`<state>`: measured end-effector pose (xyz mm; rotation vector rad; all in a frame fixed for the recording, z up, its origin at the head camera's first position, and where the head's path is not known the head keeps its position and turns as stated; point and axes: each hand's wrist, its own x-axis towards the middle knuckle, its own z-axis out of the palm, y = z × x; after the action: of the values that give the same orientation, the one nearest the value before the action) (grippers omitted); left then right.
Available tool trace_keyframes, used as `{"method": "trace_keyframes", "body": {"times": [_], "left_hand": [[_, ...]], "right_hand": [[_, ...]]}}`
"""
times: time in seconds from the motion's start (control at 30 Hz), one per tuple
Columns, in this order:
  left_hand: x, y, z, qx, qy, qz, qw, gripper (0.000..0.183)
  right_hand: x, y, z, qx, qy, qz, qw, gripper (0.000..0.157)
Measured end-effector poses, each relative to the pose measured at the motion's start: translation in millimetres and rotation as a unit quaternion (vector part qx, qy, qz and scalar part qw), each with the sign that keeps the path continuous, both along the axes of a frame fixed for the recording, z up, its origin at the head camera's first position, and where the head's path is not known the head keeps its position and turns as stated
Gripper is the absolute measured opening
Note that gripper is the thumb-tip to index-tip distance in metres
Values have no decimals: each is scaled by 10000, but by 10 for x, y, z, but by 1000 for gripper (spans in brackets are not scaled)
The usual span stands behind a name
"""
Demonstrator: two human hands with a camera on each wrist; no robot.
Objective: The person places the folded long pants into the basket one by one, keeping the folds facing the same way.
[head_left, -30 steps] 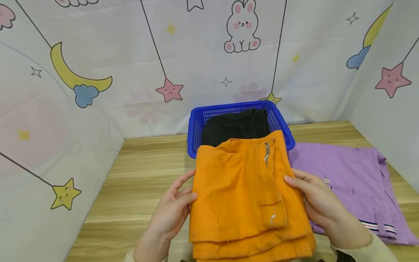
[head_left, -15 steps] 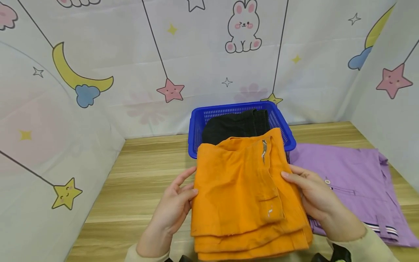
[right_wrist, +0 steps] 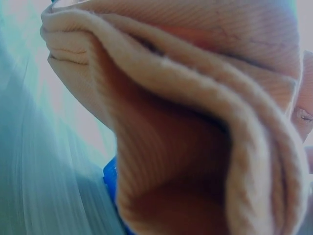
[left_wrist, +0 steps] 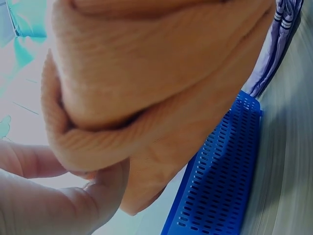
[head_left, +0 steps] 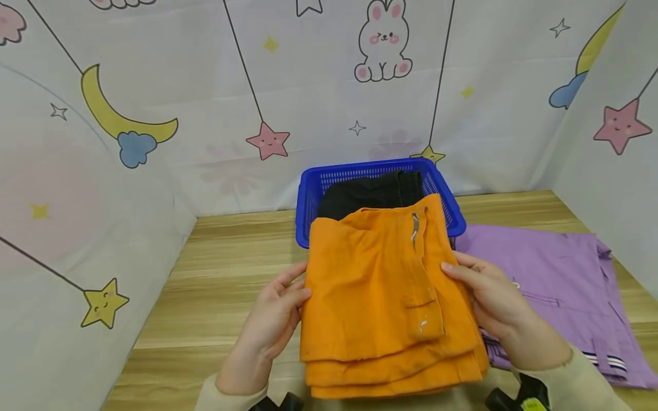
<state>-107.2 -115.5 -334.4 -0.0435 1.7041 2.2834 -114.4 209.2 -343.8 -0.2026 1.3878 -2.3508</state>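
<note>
Folded orange pants (head_left: pixel 370 291) hang in front of me between both hands, their layers stacked at the lower edge. My left hand (head_left: pixel 275 317) grips the left side, thumb on the front face. On the right side my right hand (head_left: pixel 496 302) pinches the edge, thumb on top and fingers behind. The left wrist view shows the pants (left_wrist: pixel 146 73) raised above the table, with left fingers (left_wrist: pixel 73 196) at a fold. Just behind them stands a blue plastic basket (head_left: pixel 303 208) holding dark folded clothing (head_left: pixel 370 191); the orange pants cover part of its front.
Purple pants (head_left: pixel 555 279) with a button and a striped waistband lie on the wooden table (head_left: pixel 221 274) at the right, beside the basket. A white printed curtain (head_left: pixel 308 85) stands behind the table and along both sides.
Both hands have lifted the orange pants slightly, up and toward the basket, so they cover a little more of the dark clothing. The grip stays the same.
</note>
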Motion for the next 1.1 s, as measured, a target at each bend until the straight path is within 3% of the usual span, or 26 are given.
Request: {"method": "trace_keyframes", "body": {"times": [0.43,0.8,1.1], "left_hand": [[-125,69,-62,178,-279,-200,9993,44],[-244,195,-163,-295,-281,265,9988,35],[-295,212,-160,-245,-367,379,9983,25]], "right_hand": [[-53,-1,24,181,-36,-169,9997,29],[-86,39,20,-119,22,-90,9999,31],[-117,71,23,-301,36,-21,9995,32]]}}
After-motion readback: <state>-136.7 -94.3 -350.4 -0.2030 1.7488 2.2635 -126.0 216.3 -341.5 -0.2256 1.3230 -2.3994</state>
